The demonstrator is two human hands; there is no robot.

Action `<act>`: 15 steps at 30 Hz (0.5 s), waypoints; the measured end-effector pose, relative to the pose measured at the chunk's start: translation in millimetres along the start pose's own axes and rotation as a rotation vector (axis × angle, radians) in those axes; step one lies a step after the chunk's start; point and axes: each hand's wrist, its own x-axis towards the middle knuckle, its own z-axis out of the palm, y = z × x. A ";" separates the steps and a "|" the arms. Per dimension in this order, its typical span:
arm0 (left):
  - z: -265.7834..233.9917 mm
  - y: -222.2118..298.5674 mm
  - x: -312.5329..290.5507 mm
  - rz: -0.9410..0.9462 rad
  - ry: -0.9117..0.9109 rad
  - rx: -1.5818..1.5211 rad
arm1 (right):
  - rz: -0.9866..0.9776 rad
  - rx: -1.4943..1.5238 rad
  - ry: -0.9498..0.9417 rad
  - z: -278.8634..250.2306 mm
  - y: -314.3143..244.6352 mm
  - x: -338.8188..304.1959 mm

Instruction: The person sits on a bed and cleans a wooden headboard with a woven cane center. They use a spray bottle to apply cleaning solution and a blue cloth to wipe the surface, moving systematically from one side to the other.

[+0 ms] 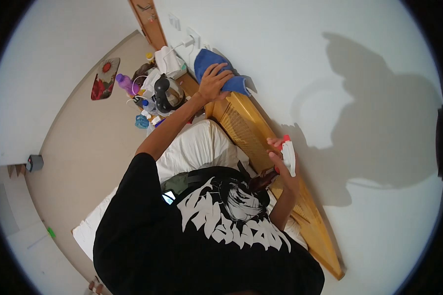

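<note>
Left hand (214,82) holds blue cloth (205,60) against headboard (254,119) | right hand (290,180) holds spray bottle (289,158) | stray spray could wet wall plug (188,41)

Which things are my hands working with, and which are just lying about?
In use:
blue cloth, under the left hand
spray bottle, in the right hand
wooden headboard, touched by the cloth

Lying about:
purple bottle
red floral mat
white pillow

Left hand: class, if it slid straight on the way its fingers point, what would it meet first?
Beyond the blue cloth already under it, the left hand would probably meet the white wall first, though depth is hard to judge.
</note>
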 end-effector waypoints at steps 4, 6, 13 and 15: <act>12.3 22.4 1.2 -0.003 0.060 -0.059 | 0.019 0.029 0.025 -1.8 1.0 1.2; 22.4 38.0 0.8 -0.008 0.095 -0.112 | 0.008 0.038 0.057 -2.7 0.6 1.4; 31.9 48.0 5.3 0.033 0.128 -0.199 | -0.002 0.062 0.163 -5.7 -1.8 2.0; 29.9 46.5 7.1 0.044 0.136 -0.202 | 0.016 0.071 0.194 -4.7 -0.1 0.8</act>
